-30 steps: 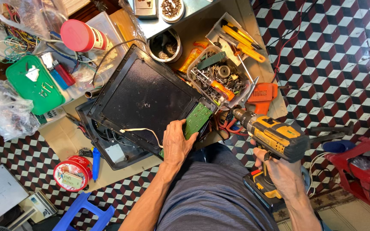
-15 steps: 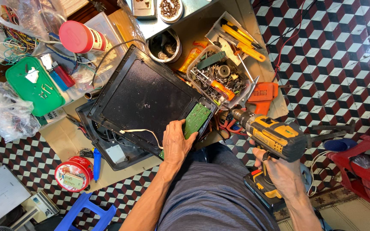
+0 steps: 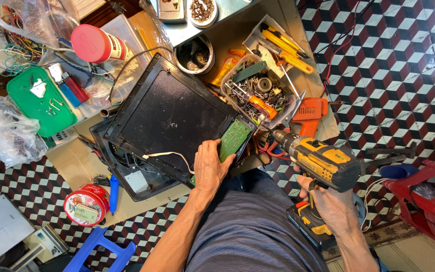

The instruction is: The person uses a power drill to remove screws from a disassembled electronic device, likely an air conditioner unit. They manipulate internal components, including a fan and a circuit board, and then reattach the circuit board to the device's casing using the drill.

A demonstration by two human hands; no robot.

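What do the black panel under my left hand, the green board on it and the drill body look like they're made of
Black panel: likely moulded plastic, matte, with a raised ribbed rim; metal cannot be ruled out. Green board by the left hand: looks like a circuit board, flat laminate with a green coating and tiny pale marks. Drill in the right hand: yellow and black plastic housing, smooth, with a dark metal-looking chuck.

Yellow and black drill [image 3: 323,160]; green circuit board [image 3: 234,139] on a black panel [image 3: 169,113]; green tray [image 3: 41,100]; red-capped can [image 3: 96,44]; floor [image 3: 388,65] in black, white and possibly dark-red cube pattern.
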